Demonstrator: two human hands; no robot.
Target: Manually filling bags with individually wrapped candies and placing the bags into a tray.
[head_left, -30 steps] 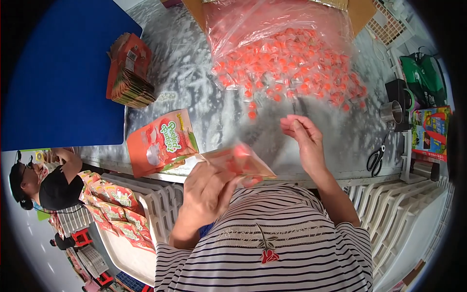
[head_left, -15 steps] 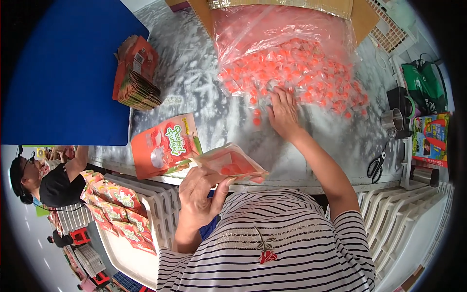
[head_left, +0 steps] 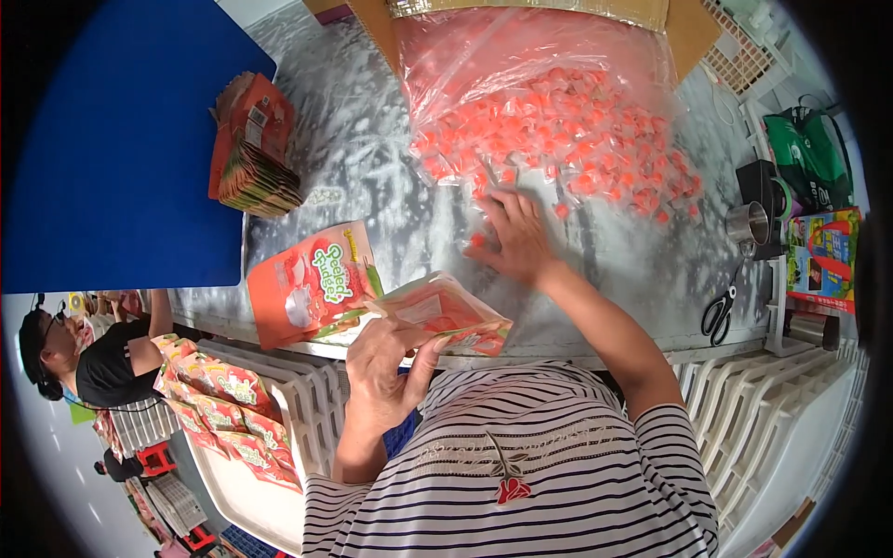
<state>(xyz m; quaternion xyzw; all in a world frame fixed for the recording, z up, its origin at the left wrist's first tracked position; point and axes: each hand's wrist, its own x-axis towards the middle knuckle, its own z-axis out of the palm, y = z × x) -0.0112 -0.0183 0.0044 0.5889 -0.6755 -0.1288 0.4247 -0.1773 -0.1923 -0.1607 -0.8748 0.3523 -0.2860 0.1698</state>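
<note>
My left hand (head_left: 384,370) grips an open orange pouch (head_left: 445,314) at the table's near edge, its mouth facing right. My right hand (head_left: 513,232) lies palm down on the silver table top (head_left: 372,167), fingers spread over a few small orange wrapped sweets at the near edge of a big heap of sweets (head_left: 567,149). The heap spills from a clear plastic bag (head_left: 521,56). Whether the fingers have closed on any sweet is hidden. A flat orange pouch (head_left: 312,284) lies just left of the held one.
A stack of orange pouches (head_left: 253,149) stands at the left by a blue board (head_left: 112,149). Scissors (head_left: 718,314), a metal cup (head_left: 747,223) and a green bag (head_left: 811,158) sit at the right. Below left, a white crate (head_left: 279,437) holds filled pouches near another person (head_left: 102,363).
My right hand left the held pouch, reached forward to the heap of sweets and now pulls back a little with fingers spread. My left hand keeps the pouch, lowered slightly.
</note>
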